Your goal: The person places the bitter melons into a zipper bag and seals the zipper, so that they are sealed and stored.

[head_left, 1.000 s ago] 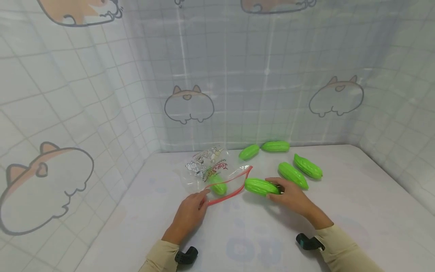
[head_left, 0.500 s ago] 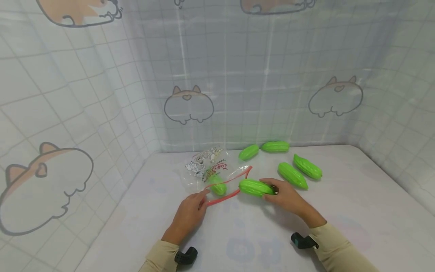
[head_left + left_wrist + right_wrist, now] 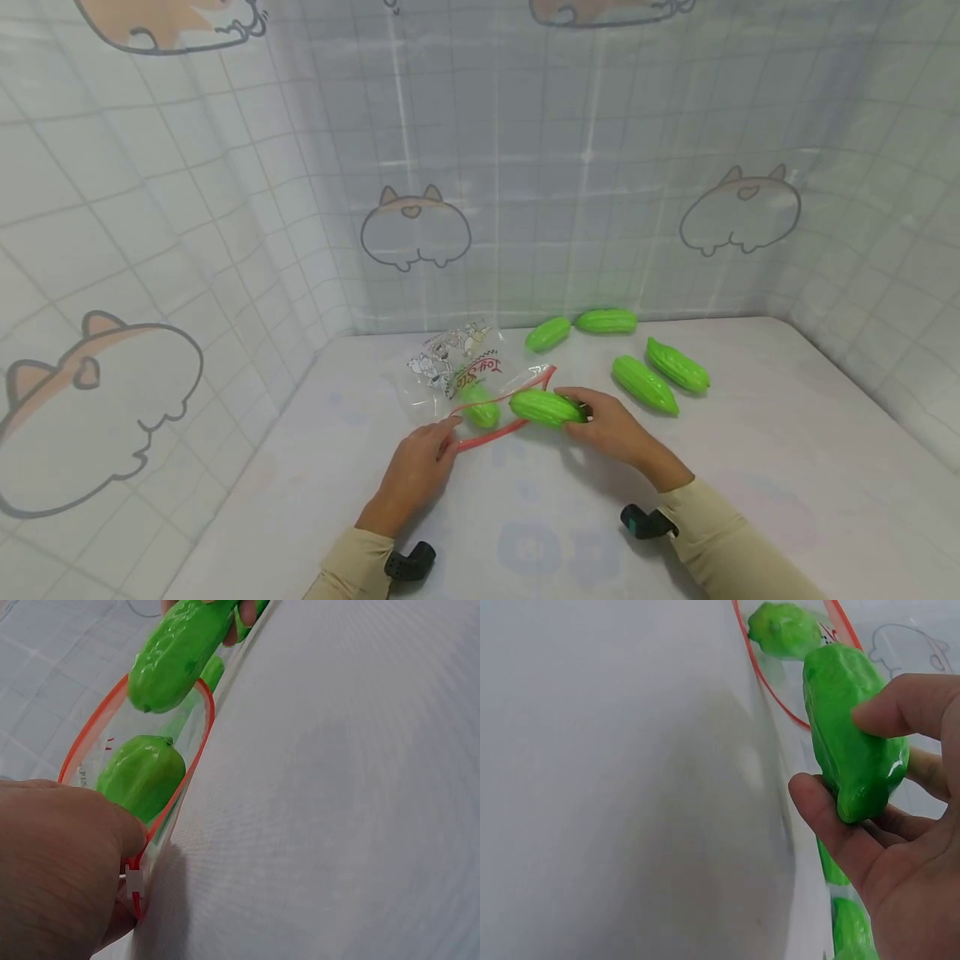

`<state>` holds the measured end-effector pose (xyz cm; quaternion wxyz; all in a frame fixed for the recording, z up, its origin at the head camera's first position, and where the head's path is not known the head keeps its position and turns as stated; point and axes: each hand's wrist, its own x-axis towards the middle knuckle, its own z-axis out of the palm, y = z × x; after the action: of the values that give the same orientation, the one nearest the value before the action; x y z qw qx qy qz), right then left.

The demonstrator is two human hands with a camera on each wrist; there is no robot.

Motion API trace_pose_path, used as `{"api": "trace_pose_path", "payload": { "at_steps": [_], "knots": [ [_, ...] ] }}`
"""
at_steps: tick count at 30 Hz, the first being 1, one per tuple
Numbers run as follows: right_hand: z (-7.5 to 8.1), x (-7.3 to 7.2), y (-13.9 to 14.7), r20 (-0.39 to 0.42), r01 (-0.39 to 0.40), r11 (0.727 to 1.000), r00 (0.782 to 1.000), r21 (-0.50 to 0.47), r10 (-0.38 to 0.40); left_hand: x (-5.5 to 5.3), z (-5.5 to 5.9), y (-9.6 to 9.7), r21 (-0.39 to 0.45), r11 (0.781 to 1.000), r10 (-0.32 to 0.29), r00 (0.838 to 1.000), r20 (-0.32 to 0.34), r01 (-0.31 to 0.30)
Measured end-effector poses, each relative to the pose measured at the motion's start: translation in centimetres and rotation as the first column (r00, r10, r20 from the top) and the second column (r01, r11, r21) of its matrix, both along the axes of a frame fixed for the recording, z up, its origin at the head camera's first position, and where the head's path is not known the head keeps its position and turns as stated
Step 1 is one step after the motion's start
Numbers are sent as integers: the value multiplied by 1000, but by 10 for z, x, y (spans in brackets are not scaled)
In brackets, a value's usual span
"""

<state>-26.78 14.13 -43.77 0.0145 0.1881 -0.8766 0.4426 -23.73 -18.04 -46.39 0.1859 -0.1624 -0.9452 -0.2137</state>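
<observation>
A clear zip bag with a red zip edge and printed cartoon figures lies on the table, its mouth spread apart. Inside it rests one bright green bitter melon, glossy and ridged like a toy. My left hand pinches the near left corner of the bag's mouth, beside the white zip slider. With thumb and fingers, my right hand grips a second bitter melon by one end. Its free end overlaps the red edge in the head view and points toward the bag's opening.
Several more green bitter melons lie beyond and to the right, among them one bitter melon near my right hand and another bitter melon by the back curtain. Curtains with a grid print hang around the white table.
My right hand has moved left with its bitter melon, from beside the bag's right corner to over the red edge. My left hand has stayed at the bag's corner.
</observation>
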Motion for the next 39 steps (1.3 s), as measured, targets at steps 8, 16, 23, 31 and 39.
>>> {"api": "trace_pose_path", "payload": {
  "at_steps": [8,16,23,31,39],
  "knots": [
    [-3,-4,-14,-26,11,1000,1000,21,-10,1,0,1,-11,1000,-4,1000,-1,4],
    [-2,-5,-26,-39,27,998,999,56,-25,1,1,2,-14,1000,-13,1000,-12,13],
    [-2,-9,-34,-54,34,999,998,42,-32,0,4,1,-18,1000,-12,1000,5,12],
    [-1,-12,-42,-61,46,990,997,135,-38,-1,5,1,-27,1000,-13,1000,5,13],
    [3,-12,-46,-90,41,972,996,233,-21,1,7,0,-14,1000,-9,1000,6,9]
  ]
}}
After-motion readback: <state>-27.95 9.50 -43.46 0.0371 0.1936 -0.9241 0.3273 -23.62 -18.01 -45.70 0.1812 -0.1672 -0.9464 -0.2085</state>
